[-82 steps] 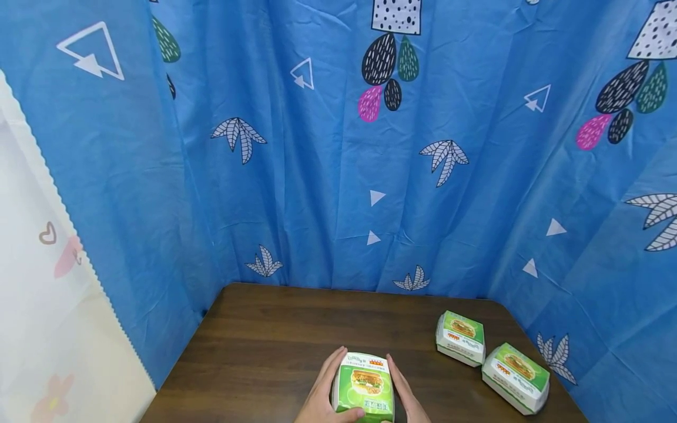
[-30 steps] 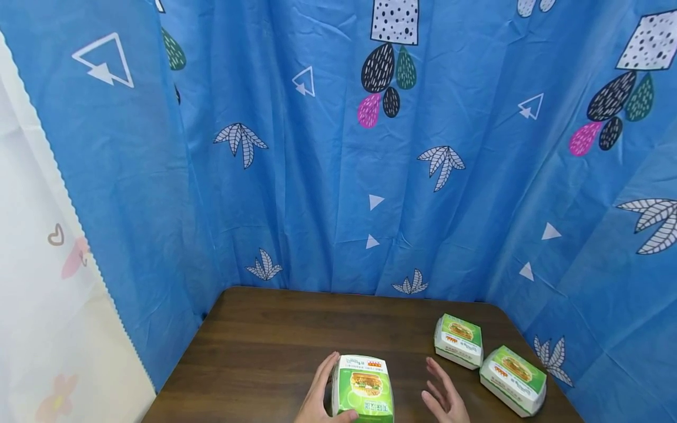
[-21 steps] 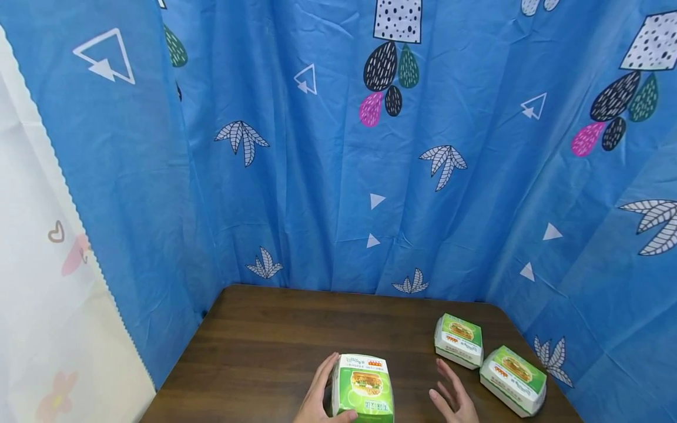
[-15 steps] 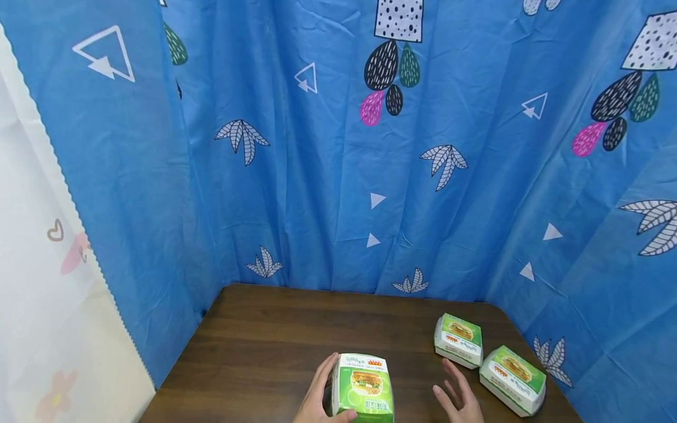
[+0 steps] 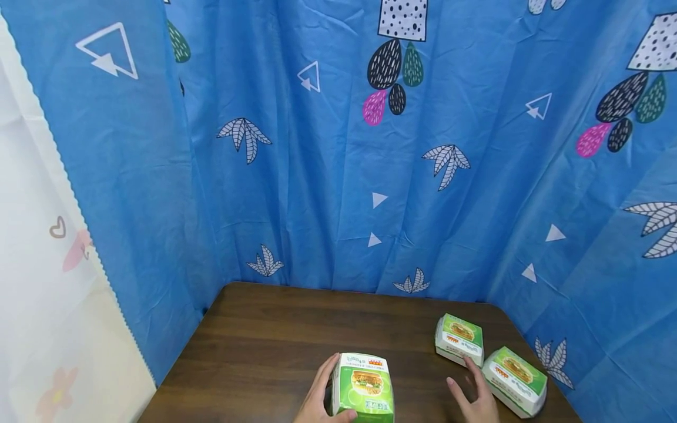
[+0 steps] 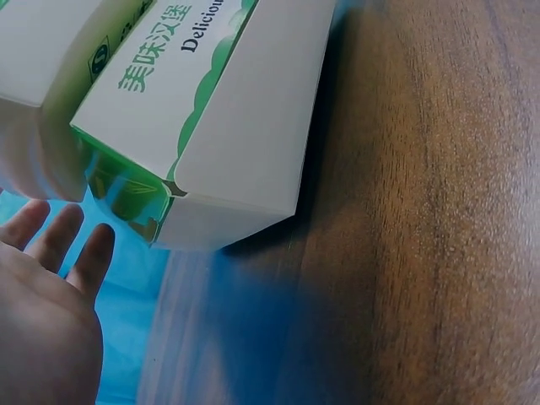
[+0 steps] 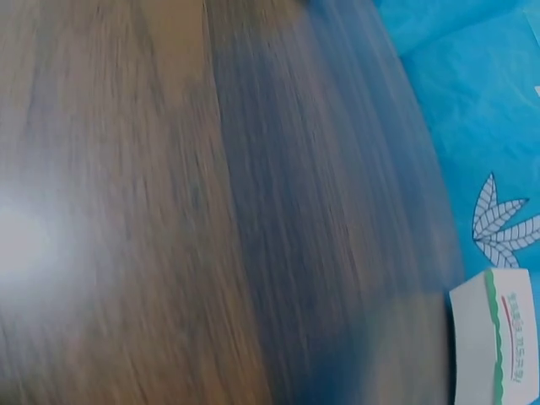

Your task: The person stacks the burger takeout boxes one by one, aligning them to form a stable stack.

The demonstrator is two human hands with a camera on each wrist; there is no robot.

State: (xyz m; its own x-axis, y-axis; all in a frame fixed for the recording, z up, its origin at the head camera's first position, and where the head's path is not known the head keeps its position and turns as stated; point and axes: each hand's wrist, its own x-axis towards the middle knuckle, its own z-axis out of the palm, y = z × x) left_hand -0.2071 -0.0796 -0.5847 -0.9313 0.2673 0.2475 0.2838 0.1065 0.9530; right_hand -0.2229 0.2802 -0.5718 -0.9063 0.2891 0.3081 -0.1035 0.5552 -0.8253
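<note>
At the bottom middle of the head view, a green and white hamburger box [image 5: 365, 385] stands by my left hand [image 5: 317, 396], which holds it with the fingers along its left side and the thumb at the near edge. The left wrist view shows two boxes stacked: the upper box [image 6: 42, 51] beside my fingertips, the lower box [image 6: 249, 118] on the table. My right hand [image 5: 480, 402] has its fingers spread. Its index fingertip overlaps the front of the far hamburger box [image 5: 459, 338]. Close to its right side stands another hamburger box [image 5: 515, 379].
The dark wooden table [image 5: 275, 335] has a blue patterned curtain [image 5: 328, 176] behind it and along its right side. A pale curtain [image 5: 47, 247] hangs at the left. In the right wrist view a white box [image 7: 506, 337] stands near the table's edge.
My right hand has let go of the middle box and moved right and forward, up to the far hamburger box. The left hand has stayed at the middle box.
</note>
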